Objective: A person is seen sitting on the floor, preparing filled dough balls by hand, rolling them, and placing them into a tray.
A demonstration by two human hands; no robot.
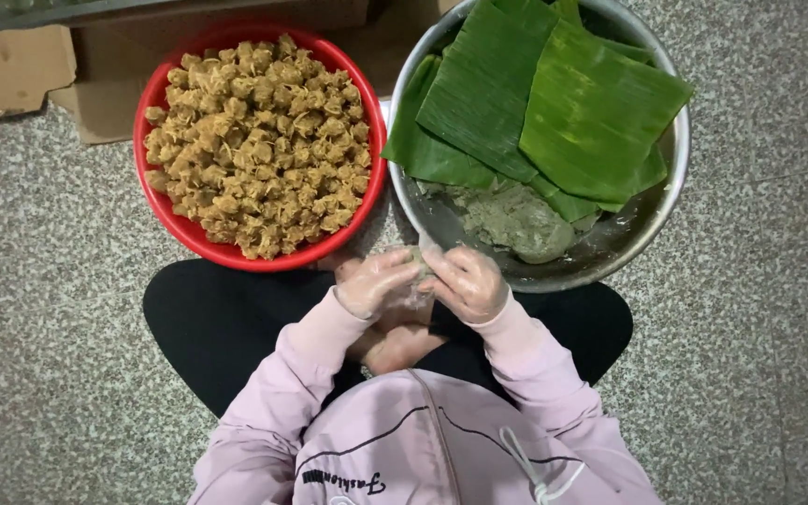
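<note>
Grey-green dough (411, 271) sits squeezed between the two hands, low in front of the person's lap. The left hand (373, 281) is curled part way round the lump, and the right hand (468, 282) is curled round its other side, so both hold it together. Both hands wear thin clear gloves. Just past the right hand is a metal bowl (666, 201) with more dough (516, 223) at the bottom and big green leaves (554, 103) laid on top. Just past the left hand is a red bowl (172, 220) piled high with small brown balls (259, 145). It looks like an early part of the job: the lump has no filling or leaf on it yet, and lots of dough, balls and leaves are left. Everything rests on a speckled floor (49, 309).
</note>
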